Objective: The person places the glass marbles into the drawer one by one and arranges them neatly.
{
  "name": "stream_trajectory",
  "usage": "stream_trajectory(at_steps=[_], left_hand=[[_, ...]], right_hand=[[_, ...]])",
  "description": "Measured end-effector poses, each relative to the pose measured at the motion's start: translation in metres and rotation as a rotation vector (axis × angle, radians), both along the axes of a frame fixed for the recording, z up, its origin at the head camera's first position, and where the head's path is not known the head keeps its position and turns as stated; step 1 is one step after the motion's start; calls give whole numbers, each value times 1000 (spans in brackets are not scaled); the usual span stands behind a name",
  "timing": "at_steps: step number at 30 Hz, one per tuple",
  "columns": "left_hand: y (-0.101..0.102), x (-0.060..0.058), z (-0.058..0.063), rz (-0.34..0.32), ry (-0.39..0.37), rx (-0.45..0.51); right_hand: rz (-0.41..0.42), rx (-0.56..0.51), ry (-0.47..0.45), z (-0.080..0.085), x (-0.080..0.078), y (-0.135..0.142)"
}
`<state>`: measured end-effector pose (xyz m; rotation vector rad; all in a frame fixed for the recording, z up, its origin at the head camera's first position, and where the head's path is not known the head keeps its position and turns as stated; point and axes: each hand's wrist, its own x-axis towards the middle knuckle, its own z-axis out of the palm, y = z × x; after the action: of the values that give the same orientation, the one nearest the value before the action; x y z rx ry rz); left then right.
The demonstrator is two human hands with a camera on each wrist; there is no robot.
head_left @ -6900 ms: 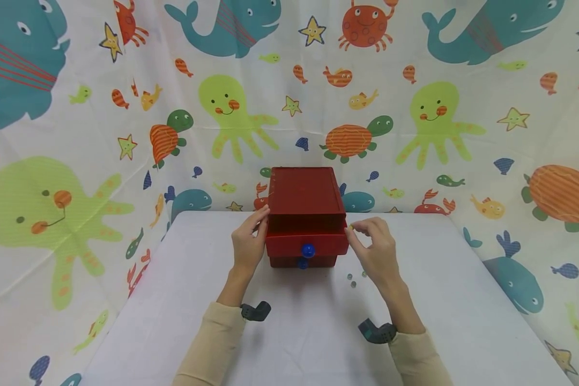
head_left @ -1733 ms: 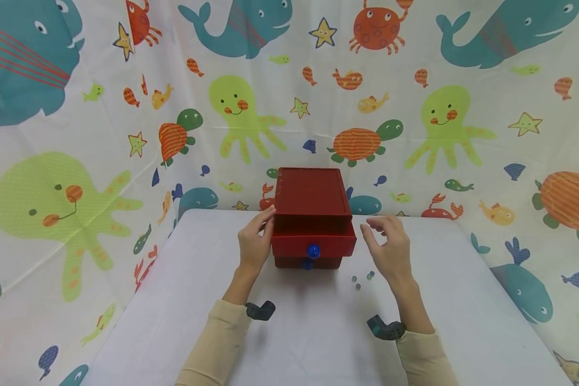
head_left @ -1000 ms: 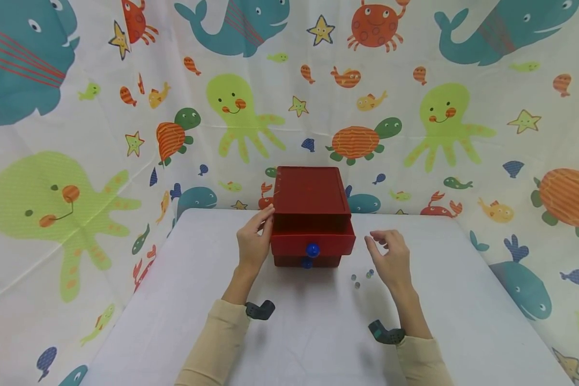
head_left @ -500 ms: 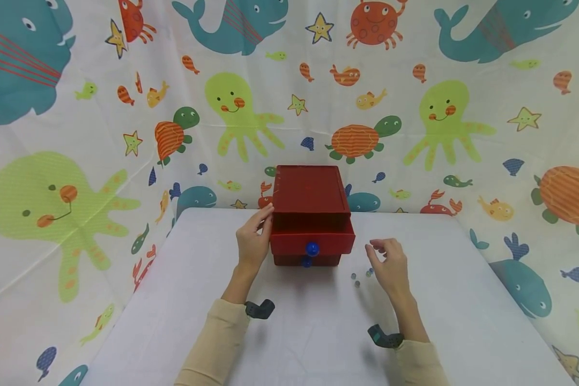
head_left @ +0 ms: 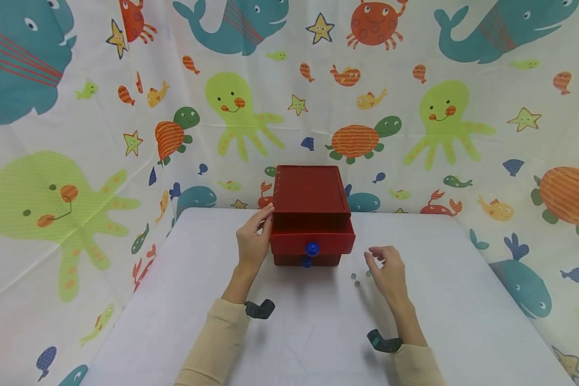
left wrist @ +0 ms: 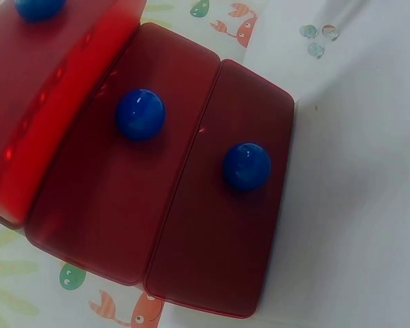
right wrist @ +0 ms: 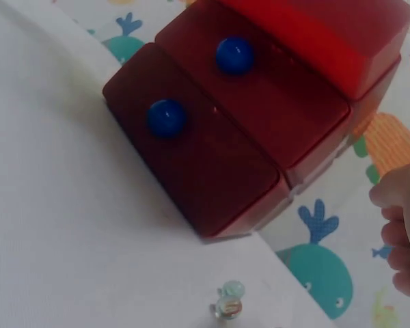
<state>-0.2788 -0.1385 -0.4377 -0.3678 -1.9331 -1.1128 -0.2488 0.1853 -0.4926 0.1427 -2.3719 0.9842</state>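
A red chest of small drawers (head_left: 310, 187) with round blue knobs stands at the back middle of the white table. Its top drawer (head_left: 287, 245) is pulled out; the lower two are closed in the left wrist view, each with a blue knob (left wrist: 246, 166). My left hand (head_left: 252, 241) rests its extended fingers against the chest's left side. To the right, my right hand (head_left: 388, 272) hovers by several clear glass marbles (head_left: 357, 283), fingers loosely bent and nothing visible between them. In the right wrist view, that hand (right wrist: 406, 232) is at the right edge, beyond two marbles (right wrist: 228, 307).
A white cloth-covered table (head_left: 309, 332) lies under everything. Behind and on both sides hangs a curtain (head_left: 289, 128) printed with sea animals. Each wrist wears a dark camera mount (head_left: 260, 309).
Earlier my right hand held a small yellowish thing at the drawer's right side. It has since moved away without it, then down toward the marbles, covering the bluish one. The left hand stays put.
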Motion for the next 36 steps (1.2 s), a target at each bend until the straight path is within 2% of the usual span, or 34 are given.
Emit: stream_trajectory(at_steps=[10,20,36], left_hand=[[0,-2,1,-11,30,3],[0,-1,0,-5,25,-2],[-1,-2,-1,-4,40,-2]], right_hand=[[-25,21,-65,-8,-1,5],[-31,23,-62,-21,-3,11],[-65,19,-143,-35,-5,17]])
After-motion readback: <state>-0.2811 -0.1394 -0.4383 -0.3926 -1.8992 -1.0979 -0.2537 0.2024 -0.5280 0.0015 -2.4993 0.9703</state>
